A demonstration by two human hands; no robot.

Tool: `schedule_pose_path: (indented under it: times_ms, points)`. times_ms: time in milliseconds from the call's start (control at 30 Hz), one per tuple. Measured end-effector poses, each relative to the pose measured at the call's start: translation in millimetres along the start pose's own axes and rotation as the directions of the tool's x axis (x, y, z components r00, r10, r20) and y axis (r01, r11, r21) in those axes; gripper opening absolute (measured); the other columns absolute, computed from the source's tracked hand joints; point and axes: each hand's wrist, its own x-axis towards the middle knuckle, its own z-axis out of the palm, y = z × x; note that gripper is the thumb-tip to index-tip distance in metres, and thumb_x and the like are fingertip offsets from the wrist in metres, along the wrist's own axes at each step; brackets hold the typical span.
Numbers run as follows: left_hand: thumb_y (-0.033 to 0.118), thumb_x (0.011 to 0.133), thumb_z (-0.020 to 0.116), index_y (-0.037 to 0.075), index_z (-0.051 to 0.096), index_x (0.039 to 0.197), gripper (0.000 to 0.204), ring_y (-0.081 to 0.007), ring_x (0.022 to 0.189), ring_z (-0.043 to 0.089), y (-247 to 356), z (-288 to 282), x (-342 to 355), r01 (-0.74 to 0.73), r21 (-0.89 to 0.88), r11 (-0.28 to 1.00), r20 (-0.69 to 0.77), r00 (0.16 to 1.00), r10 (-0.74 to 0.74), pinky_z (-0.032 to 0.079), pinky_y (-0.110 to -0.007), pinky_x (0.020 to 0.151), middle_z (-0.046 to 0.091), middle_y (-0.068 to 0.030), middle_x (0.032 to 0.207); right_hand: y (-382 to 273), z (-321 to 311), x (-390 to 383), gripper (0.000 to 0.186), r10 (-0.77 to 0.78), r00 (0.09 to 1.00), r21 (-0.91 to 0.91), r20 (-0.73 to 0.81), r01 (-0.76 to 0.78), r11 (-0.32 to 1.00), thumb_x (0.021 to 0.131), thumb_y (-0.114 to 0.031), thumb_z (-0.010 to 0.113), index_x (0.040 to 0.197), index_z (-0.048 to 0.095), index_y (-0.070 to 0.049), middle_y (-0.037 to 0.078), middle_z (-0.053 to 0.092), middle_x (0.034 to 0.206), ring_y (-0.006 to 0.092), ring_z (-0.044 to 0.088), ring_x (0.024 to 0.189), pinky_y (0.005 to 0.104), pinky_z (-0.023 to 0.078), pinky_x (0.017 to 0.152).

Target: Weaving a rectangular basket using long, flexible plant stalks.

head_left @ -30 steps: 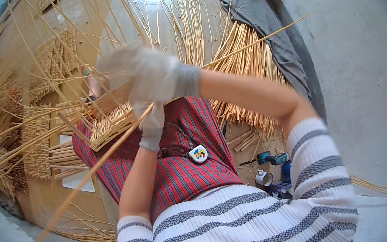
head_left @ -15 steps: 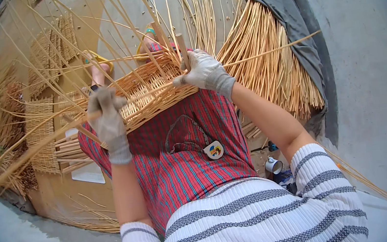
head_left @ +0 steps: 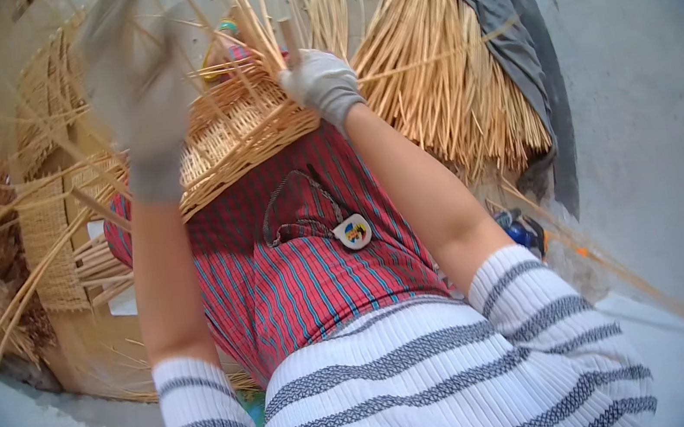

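My left hand [head_left: 137,94]: upper left, blurred, cannot tell its grip | my right hand [head_left: 318,80]: upper centre, clasping wicker basket [head_left: 263,147] at its corner | red striped cloth [head_left: 316,280]: centre

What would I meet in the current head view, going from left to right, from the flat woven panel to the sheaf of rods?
Flat woven wicker panel → gloved left hand, blurred → wicker basket → gloved right hand → sheaf of peeled rods.
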Motion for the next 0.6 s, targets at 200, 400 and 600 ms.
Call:
schedule_pose_path:
  times_ms: [200,400,600]
  points:
    - [0.026,0.094,0.068,-0.002,0.036,0.145,0.066,-0.0262,0.109,0.058,-8,-127,-138,0.78,0.061,0.623,-0.135,0.625,-0.769,0.05,-0.038,0.095,0.05,-0.017,0.137,17,2,-11,0.04,-0.131,0.973,0.076,-0.192,0.148,0.986,0.082,-0.042,0.067,0.098,0.066,-0.005,0.022,0.069,0.092,0.0361,0.068,0.09,0.0449,0.052,0.08]
    - [0.016,0.099,0.059,-0.002,0.041,0.141,0.05,-0.0188,0.101,0.058,-30,-170,-223,0.936,-0.313,0.161,0.274,0.251,-0.928,0.046,-0.034,0.094,0.057,-0.0112,0.123,0,1,-9,0.053,-0.06,0.98,0.032,-0.192,0.068,0.997,0.083,-0.05,0.068,0.116,0.062,-0.01,0.014,0.067,0.102,0.0328,0.066,0.096,0.0442,0.052,0.078]
    - [0.011,0.099,0.057,-0.002,0.053,0.13,0.033,-0.0207,0.107,0.059,-4,-170,-209,0.939,-0.129,0.318,0.015,0.322,-0.947,0.047,-0.034,0.098,0.062,-0.0118,0.116,73,15,-56,0.047,-0.413,0.644,0.076,-0.644,0.592,0.803,0.085,-0.023,0.072,0.127,0.058,-0.009,0.014,0.063,0.111,0.0319,0.062,0.101,0.0419,0.05,0.091]
